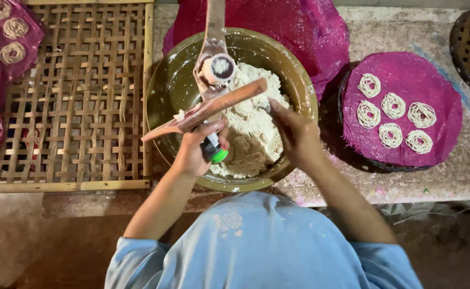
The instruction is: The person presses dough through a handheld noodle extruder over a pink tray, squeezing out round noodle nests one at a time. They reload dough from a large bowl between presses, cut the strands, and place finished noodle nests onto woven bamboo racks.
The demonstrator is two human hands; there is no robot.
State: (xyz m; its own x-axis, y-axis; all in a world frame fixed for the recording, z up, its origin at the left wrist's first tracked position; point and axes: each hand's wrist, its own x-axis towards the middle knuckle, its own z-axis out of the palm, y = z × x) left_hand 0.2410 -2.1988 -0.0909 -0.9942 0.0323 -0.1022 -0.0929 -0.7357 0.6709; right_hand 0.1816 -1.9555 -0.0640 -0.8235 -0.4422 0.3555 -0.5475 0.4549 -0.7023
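Left hand (pixel 200 150) grips my wooden noodle press (pixel 208 101) over the brass bowl (pixel 168 85). Right hand (pixel 294 134), fingers curled loosely open, digs into white dough (pixel 253 118). Farther right, noodle coils (pixel 393 118) rest on a magenta mat (pixel 438 91).

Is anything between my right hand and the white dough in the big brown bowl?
Nothing visible. The right hand already reaches the white dough inside the brown bowl; the wooden press, held by the left hand, lies beside it.

Six noodle coils (pixel 394 115) — one dough bowl (pixel 173 80).
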